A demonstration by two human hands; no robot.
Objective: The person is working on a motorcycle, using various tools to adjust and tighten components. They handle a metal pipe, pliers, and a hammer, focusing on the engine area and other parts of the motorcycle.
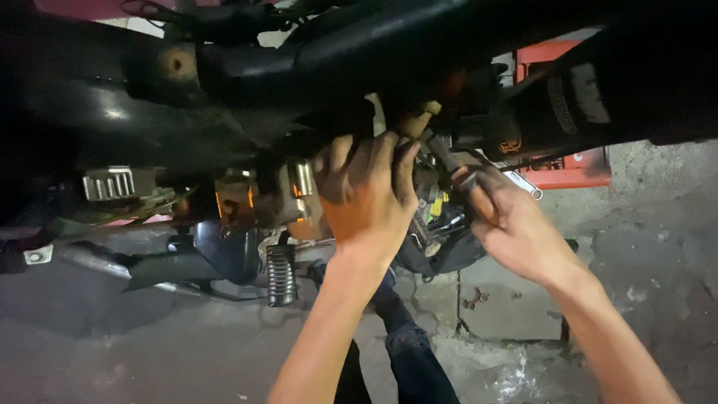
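A black motorcycle frame [314, 67] fills the top of the head view, with its engine [247, 198] below it. My left hand [366, 191] reaches up into the engine area, fingers curled around a part hidden behind them. To its right, my right hand [508, 224] is closed on the dark handle of a tool [449, 161] that points up and left into the same spot. Both hands are smeared with grease. My legs in dark jeans [407, 352] show between my forearms.
A ribbed footpeg [280, 273] and a dark exhaust pipe [112, 265] hang low on the left. A red crate [568, 168] with a wrench [523, 183] stands behind the right hand. The ground is grey concrete pavers [508, 307].
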